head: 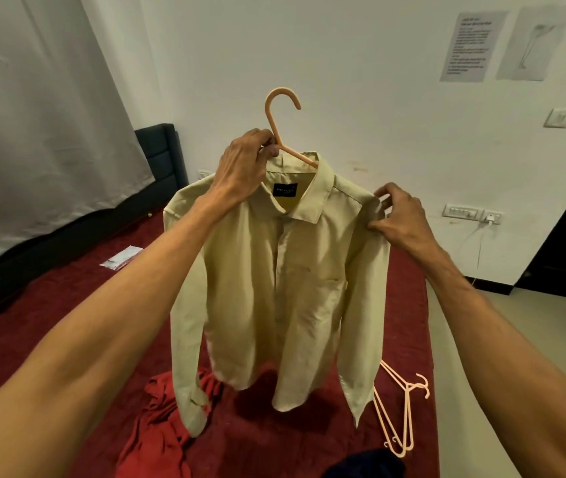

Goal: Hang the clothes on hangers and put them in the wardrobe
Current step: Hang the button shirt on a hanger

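Two bare hands raised over the bed [50, 322]. Left hand [240, 167] at the neck of a peach plastic hanger [276, 108], fingers [269, 150] curled tight round the stem just below the hook, hook upright and free above the knuckles. On that hanger, a pale yellow-green long-sleeved shirt [274, 270], buttoned front toward the camera, collar open with a dark label showing inside, sleeves and hem hanging down over the maroon bed cover. Right hand [400, 215] at the shirt's shoulder on the right of the view, thumb and forefinger narrowly closed on the cloth at the seam, remaining fingers loosely spread.

Below the shirt, crumpled on the bed, a red garment [161, 419]; at the bottom edge, part of a navy garment [367, 464]. Near the bed's right edge, flat on the cover, spare hangers [402, 408] of the same peach colour, stacked together, exact count hard to tell. Farther back on the bed, a small clear packet [123, 258].

Behind: dark headboard [164, 150], pale curtain [33, 115] on the left, white wall with printed sheets [471, 46] and switch plates [461, 212], a charger [491, 219] plugged in beside them.
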